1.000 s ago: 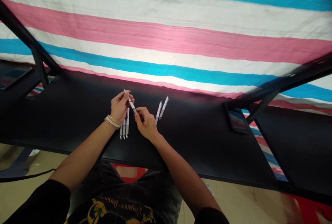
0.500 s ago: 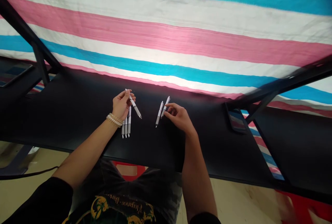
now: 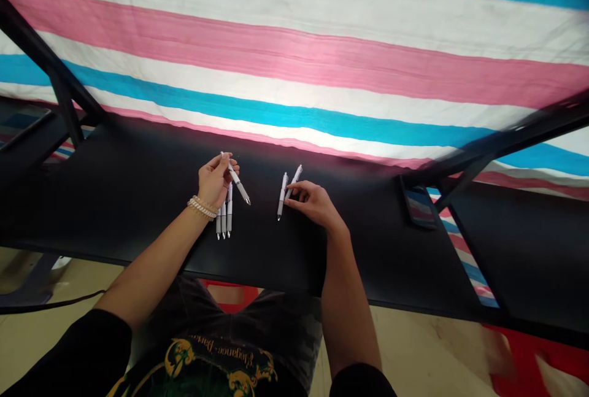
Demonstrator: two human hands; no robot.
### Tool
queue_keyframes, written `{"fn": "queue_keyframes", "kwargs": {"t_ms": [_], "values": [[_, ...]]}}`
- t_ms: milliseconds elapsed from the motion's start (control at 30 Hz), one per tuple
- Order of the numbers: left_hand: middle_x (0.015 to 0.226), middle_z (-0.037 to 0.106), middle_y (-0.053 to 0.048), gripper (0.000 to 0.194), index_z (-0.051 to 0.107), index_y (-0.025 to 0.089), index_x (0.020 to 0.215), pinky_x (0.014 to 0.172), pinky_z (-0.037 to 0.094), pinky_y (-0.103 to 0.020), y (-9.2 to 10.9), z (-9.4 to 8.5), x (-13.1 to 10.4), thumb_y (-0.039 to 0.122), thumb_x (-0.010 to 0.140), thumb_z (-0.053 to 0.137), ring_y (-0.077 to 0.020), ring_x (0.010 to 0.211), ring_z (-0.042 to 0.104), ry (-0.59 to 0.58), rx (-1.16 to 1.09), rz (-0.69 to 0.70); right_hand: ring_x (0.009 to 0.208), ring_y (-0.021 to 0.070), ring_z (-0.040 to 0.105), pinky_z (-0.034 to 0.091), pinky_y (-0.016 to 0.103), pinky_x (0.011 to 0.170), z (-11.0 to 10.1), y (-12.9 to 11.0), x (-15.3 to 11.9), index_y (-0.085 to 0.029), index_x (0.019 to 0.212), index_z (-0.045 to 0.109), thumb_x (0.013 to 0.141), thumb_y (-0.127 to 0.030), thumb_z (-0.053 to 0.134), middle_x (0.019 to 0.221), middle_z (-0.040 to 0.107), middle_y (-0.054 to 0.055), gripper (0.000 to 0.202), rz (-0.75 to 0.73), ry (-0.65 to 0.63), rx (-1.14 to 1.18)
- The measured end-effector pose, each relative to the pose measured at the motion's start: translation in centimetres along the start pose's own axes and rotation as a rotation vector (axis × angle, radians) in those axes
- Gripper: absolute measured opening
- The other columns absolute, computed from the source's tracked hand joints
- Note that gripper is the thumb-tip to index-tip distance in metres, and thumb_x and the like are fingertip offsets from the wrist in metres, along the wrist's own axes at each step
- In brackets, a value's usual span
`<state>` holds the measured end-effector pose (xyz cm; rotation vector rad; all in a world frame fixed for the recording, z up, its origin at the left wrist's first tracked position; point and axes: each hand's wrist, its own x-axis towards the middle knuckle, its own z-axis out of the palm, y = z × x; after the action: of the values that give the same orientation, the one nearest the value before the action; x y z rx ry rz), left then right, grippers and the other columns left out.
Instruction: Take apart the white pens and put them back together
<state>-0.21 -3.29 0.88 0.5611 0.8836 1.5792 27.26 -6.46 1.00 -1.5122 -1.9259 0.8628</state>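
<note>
My left hand (image 3: 215, 181) pinches a white pen with a grey grip (image 3: 239, 185), held aslant with its tip down to the right. Below that hand lie several similar pens (image 3: 224, 220) side by side, their upper ends partly hidden by the hand. My right hand (image 3: 313, 204) reaches in from the right, thumb and index finger apart, with the fingertips at the edge of a white-and-grey pen (image 3: 282, 194). Another such pen (image 3: 297, 174) leans beside it, its lower part partly covered by the right fingers.
The pens lie on a black tabletop (image 3: 151, 200). A dark phone (image 3: 418, 205) rests at the right, near a black slanting support (image 3: 501, 142). Behind the table hangs a striped sheet (image 3: 294, 59). Red stools (image 3: 538, 357) show below the front edge.
My right fingers have shifted slightly left, to the edge of the left of the two pens, which has turned a little. My left hand keeps its hold on the pen. The view has tilted slightly.
</note>
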Motion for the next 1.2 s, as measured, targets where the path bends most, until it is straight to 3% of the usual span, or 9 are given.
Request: {"fn": "queue_keyframes", "kwargs": {"t_ms": [567, 833, 1033, 1200], "values": [[0.076, 0.068, -0.003, 0.028, 0.071, 0.013, 0.09, 0.063, 0.055, -0.024, -0.06, -0.05, -0.06, 0.035, 0.076, 0.083, -0.0099, 0.063, 0.066, -0.003, 0.014, -0.011, 0.067, 0.0129, 0.052, 0.043, 0.026, 0.06, -0.26, -0.2, -0.29, -0.021, 0.1, 0.074, 0.075, -0.036, 0.077, 0.087, 0.063, 0.002, 0.03, -0.039, -0.054, -0.003], [0.076, 0.069, -0.004, 0.029, 0.071, 0.013, 0.09, 0.063, 0.055, -0.023, 0.13, 0.05, -0.14, 0.036, 0.076, 0.083, -0.0099, 0.064, 0.066, 0.002, 0.005, -0.013, 0.066, 0.0144, 0.057, 0.046, 0.028, 0.062, -0.44, -0.32, -0.2, -0.018, 0.098, 0.071, 0.084, -0.037, 0.066, 0.079, 0.066, 0.003, 0.024, 0.009, 0.093, -0.024], [0.076, 0.068, -0.004, 0.029, 0.072, 0.013, 0.092, 0.064, 0.055, -0.024, 0.17, -0.02, -0.15, 0.034, 0.076, 0.083, -0.0102, 0.064, 0.066, -0.001, 0.005, -0.018, 0.064, 0.0141, 0.058, 0.045, 0.028, 0.062, -0.22, -0.29, -0.12, -0.019, 0.096, 0.07, 0.083, -0.034, 0.066, 0.077, 0.068, 0.002, 0.02, 0.008, 0.08, -0.071], [0.075, 0.069, -0.003, 0.029, 0.072, 0.013, 0.092, 0.064, 0.055, -0.023, 0.22, 0.0, -0.09, 0.034, 0.075, 0.083, -0.0104, 0.065, 0.067, -0.004, -0.012, -0.024, 0.067, 0.0151, 0.059, 0.046, 0.028, 0.063, -0.1, -0.23, -0.07, -0.019, 0.097, 0.07, 0.085, -0.04, 0.066, 0.079, 0.068, 0.002, 0.024, 0.008, 0.108, -0.085]]}}
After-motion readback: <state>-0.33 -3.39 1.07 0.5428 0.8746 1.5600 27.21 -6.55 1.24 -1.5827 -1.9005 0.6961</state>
